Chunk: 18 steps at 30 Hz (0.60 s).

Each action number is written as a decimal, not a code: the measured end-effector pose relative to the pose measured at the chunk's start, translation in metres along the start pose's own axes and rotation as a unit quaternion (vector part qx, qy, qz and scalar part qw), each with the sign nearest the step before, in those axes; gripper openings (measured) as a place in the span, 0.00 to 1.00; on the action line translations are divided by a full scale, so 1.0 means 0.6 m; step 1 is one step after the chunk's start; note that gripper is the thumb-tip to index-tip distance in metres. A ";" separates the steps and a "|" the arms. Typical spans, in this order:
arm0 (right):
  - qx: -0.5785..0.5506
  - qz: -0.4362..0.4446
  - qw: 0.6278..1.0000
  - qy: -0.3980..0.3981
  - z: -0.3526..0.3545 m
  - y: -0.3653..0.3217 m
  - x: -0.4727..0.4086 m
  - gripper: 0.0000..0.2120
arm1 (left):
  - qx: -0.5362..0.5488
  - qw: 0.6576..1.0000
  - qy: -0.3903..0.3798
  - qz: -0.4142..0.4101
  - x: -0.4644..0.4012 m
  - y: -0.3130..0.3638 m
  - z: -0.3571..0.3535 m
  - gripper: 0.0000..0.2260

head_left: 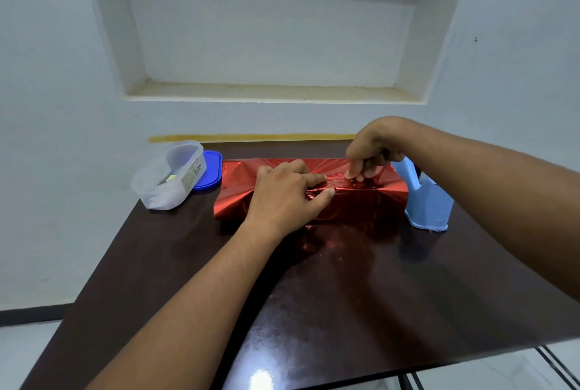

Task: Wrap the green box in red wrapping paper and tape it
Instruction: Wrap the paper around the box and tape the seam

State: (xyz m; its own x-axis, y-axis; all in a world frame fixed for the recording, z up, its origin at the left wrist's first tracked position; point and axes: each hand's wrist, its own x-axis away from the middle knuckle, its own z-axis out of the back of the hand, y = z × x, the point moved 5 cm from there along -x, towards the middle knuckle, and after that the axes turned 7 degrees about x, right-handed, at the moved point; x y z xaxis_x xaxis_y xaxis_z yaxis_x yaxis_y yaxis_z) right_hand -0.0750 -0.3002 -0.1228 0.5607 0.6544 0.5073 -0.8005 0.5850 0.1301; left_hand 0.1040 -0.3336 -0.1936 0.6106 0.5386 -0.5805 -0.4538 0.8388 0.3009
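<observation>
At about ten o'clock on the dark glossy table (175,264) a clear plastic container (168,176) stands tilted, its far end propped on a blue lid (210,170) that lies just beside it toward the wall. To their right, at twelve o'clock and near the table's far edge, lies the box, wholly covered by the red wrapping paper (370,201); no green shows. The paper is creased, and its overlapping edges meet in a seam along the top.

The left hand (282,198) lies palm down on the top of the parcel, fingers nearly straight and a little spread, forefinger and thumb pressing the paper flat at the seam. It grips nothing. Just to its right, the right hand (373,151) comes down from above with the fingers bent, fingertips (353,174) touching the paper at the seam where a shiny strip, probably clear tape, lies; whether it pinches that strip I cannot tell.

At two o'clock a light blue tape dispenser (428,204) stands against the parcel's right end, close to the table's right edge. From the parcel toward six o'clock the tabletop lies open, crossed only by the two forearms.
</observation>
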 end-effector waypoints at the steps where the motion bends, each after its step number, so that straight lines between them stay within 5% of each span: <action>1: -0.003 0.000 1.000 0.002 0.001 0.002 0.000 0.12 | 0.001 1.000 0.000 0.000 0.000 0.000 0.000 0.22; 18: -0.116 -0.004 0.993 0.029 -0.012 0.016 0.014 0.09 | -0.001 1.000 -0.001 0.002 0.000 -0.001 0.002 0.22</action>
State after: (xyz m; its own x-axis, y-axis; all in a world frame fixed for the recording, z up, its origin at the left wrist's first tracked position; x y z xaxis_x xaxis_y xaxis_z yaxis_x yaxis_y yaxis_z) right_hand -0.0763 -0.2856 -0.1234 0.5841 0.6714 0.4562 -0.7288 0.6812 -0.0694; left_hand 0.1048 -0.3339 -0.1931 0.6096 0.5427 -0.5777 -0.4585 0.8360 0.3015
